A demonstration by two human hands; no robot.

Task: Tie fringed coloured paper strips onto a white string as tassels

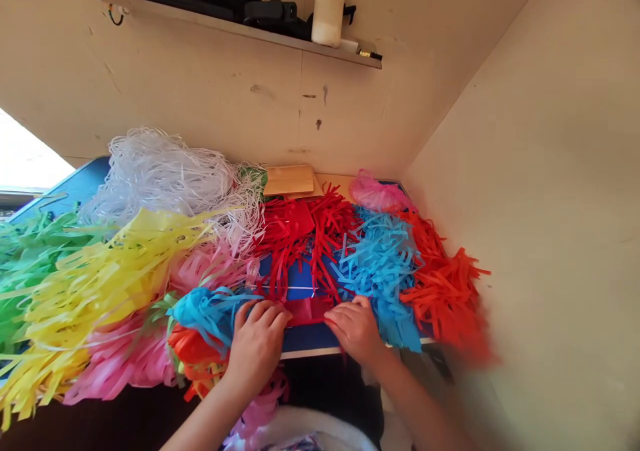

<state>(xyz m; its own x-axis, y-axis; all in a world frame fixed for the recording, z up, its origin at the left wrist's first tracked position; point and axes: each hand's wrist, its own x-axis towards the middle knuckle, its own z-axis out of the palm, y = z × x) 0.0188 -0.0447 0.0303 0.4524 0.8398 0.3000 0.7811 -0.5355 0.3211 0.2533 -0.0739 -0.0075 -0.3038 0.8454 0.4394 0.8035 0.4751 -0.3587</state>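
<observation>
A strip of red tissue paper [307, 310] stretches between my two hands at the front edge of the blue table. My left hand [260, 336] pinches its left end, fingers curled over it. At the other end, my right hand [356, 328] grips the paper between thumb and fingers. Just beyond lies a pile of red fringed paper [300, 221], its strands hanging toward my hands. Blue fringed paper [385, 264] lies beside my right hand, and a rolled blue tassel [205, 311] rests against my left. An orange tassel [195, 348] sits under that one.
Yellow fringe [105, 278], green fringe [30, 258], pink fringe [130, 358] and white string [165, 171] heap on the left. Orange-red fringe [450, 284] hangs at the right. A cardboard piece [289, 180] and pink bundle [380, 191] lie behind. A shelf [240, 30] juts overhead.
</observation>
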